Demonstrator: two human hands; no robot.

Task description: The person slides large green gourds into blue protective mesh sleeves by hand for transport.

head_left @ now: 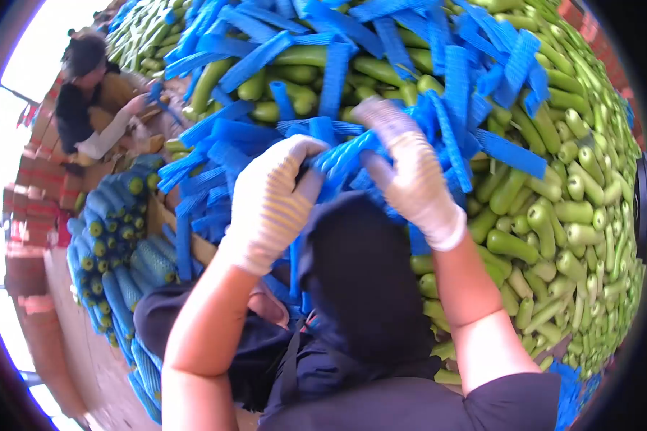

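My left hand [277,194], in a striped knit glove, pinches a blue foam net sleeve [341,159] near the middle of the view. On the right side of that sleeve is my right hand [406,158], gloved too, its fingers bent and partly blurred by motion; whether they grip the sleeve is unclear. Many loose blue net sleeves [223,136] lie around and beneath both hands. Green gourds [298,56] show between the sleeves above my hands.
A large heap of green gourds [586,233] spreads along the right. Gourds in blue nets [126,284] are stacked at the left. Another person [86,100] sits at the upper left, holding something blue. Stacked cartons [43,190] stand at the far left.
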